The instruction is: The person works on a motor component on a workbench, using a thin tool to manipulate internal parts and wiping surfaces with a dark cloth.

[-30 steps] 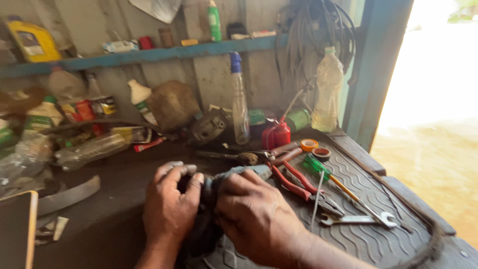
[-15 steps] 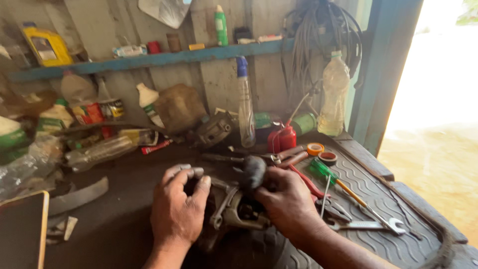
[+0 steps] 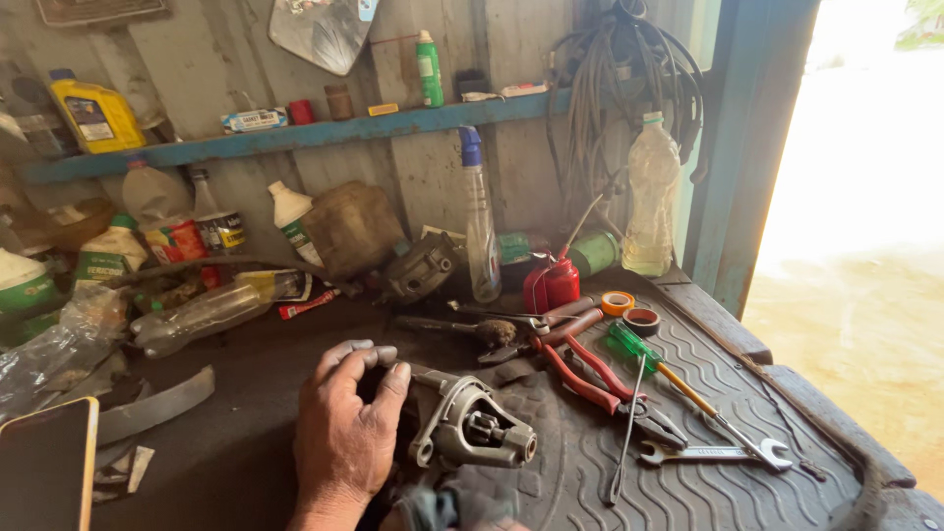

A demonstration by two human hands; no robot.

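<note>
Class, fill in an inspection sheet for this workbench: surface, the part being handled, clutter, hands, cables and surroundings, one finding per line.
Surface: dark wooden workbench with a black ribbed rubber mat on its right side.
Job's thing: grey metal housing part lying on the mat's edge.
Clutter: red-handled pliers, green-handled screwdriver, silver open-ended spanner, red oil can, plastic bottles along the back.
Hands: left hand rests on the part, fingers curled; right hand not in view.
Cables: grey cable bundle hanging on the wall.
Surroundings: blue wall shelf, blue door frame, bright ground outside.
</note>
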